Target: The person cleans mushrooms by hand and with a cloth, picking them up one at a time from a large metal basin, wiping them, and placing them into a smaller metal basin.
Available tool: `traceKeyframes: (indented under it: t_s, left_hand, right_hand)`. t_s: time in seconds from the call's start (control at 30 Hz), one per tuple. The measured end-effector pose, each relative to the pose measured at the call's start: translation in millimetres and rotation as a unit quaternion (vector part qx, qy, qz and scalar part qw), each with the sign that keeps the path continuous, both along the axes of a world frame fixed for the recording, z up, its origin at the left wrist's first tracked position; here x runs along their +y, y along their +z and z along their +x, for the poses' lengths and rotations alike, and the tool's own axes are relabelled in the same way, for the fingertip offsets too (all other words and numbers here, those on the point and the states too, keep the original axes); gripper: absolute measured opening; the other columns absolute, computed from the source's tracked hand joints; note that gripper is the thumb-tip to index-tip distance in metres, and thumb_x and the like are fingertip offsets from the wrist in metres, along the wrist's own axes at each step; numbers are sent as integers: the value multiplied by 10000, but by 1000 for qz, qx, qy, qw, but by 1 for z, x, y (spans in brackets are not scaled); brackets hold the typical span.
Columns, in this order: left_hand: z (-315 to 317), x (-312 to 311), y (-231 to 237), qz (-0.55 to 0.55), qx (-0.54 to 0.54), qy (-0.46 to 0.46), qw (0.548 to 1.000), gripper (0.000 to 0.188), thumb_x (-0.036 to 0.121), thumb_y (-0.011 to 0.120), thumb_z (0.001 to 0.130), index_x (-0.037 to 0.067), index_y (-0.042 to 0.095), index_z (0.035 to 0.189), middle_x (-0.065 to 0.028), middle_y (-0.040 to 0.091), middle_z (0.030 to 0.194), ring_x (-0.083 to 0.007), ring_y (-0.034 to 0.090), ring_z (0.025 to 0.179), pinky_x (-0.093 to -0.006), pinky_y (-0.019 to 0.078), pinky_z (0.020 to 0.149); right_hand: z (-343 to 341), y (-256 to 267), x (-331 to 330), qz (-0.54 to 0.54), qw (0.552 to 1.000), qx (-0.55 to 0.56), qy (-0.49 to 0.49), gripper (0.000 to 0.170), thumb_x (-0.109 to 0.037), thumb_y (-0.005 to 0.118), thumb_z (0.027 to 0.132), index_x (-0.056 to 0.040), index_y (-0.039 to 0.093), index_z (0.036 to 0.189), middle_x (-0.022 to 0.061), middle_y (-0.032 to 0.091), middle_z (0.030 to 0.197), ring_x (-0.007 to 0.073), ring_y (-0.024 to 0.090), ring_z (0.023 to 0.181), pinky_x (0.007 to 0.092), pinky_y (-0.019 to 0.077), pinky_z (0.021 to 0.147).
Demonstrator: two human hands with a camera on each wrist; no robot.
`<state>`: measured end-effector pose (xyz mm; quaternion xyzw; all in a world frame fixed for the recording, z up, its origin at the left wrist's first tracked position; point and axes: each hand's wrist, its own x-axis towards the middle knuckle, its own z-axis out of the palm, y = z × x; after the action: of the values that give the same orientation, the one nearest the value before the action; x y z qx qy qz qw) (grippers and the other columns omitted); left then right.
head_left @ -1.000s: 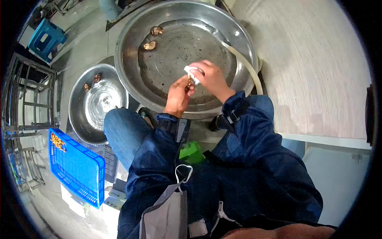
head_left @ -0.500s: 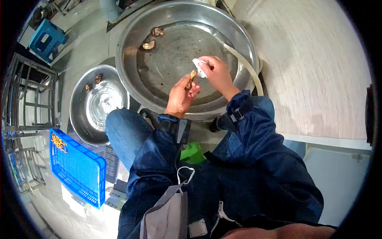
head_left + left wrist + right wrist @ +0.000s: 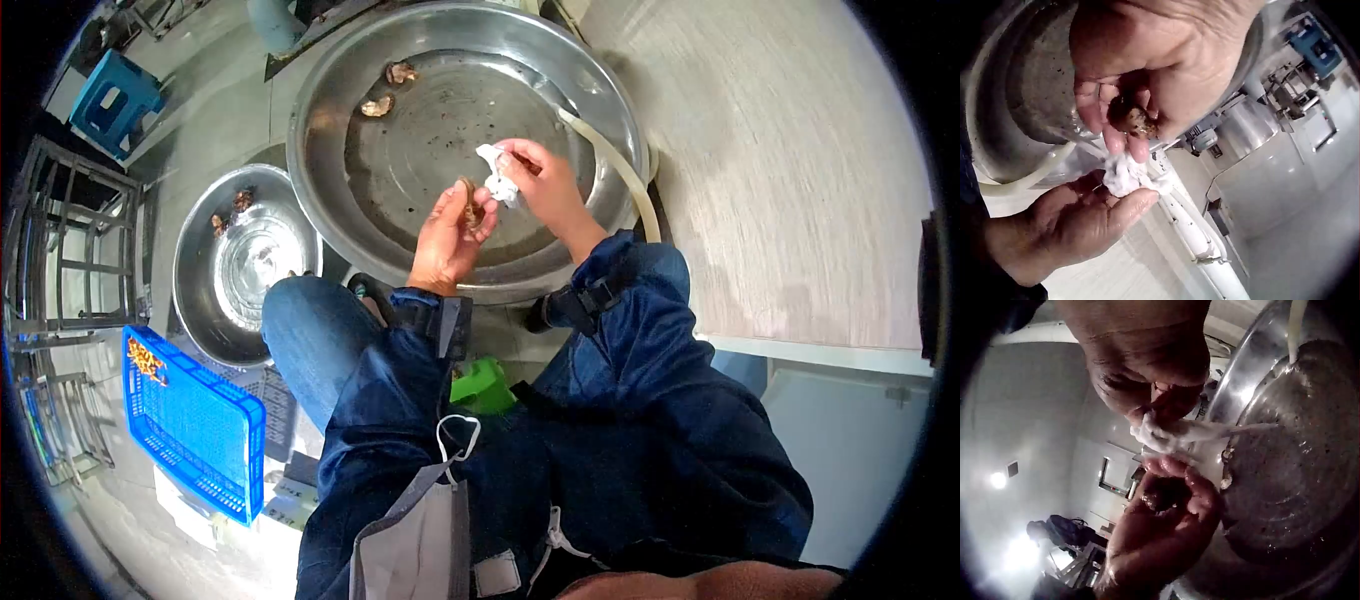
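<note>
Over the big metal basin [image 3: 330, 215] my left hand [image 3: 448, 240] holds a small brown, knobbly piece [image 3: 1134, 119] between thumb and curled fingers. In the left wrist view it looks wet and mottled with dark spots, and the fingers hide part of it. A crumpled white cloth [image 3: 502, 187] is pinched in my right hand [image 3: 545, 190], just to the right of the piece. Both wrist views show the cloth right by the left fingertips. Two similar brown lumps [image 3: 376, 107] lie at the far left inside the basin, which has shallow water with dark specks.
A pale hose [image 3: 625, 175] runs over the basin's right rim into the water. To the left stands a smaller metal basin [image 3: 190, 285] with dark lumps inside. Nearer is a blue crate [image 3: 195, 420] with yellow-orange bits in one corner. A pale wooden surface [image 3: 770, 180] borders the right side.
The cloth was against the brown piece a second ago, then came off it to the right. The left hand has since turned the piece more upright, and the cloth hangs lower beside it.
</note>
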<state>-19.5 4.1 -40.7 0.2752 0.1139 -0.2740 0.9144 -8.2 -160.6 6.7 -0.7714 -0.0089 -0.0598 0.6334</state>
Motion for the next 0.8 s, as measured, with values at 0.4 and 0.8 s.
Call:
traceKeyframes:
  t_s: [0.4, 0.8]
  left_hand:
    - [-4, -3, -4, 61, -13, -60, 996, 243, 354, 569, 994, 158, 614, 1131, 18, 645, 1038, -139, 572, 932, -428, 450, 873]
    - [0, -5, -14, 100, -45, -33, 993, 188, 242, 540, 1014, 92, 651, 1030, -2, 640, 883, -126, 567, 760, -330, 479, 732]
  right_hand:
    - [-7, -2, 18, -277, 954, -110, -12, 218, -241, 554, 951, -73, 654, 1048, 133, 650, 1015, 327, 633, 930, 416, 512, 810]
    - [-5, -10, 12, -316, 944, -96, 2, 209, -282, 566, 957, -119, 659, 1047, 61, 659, 1057, 278, 654, 937, 375, 538, 751]
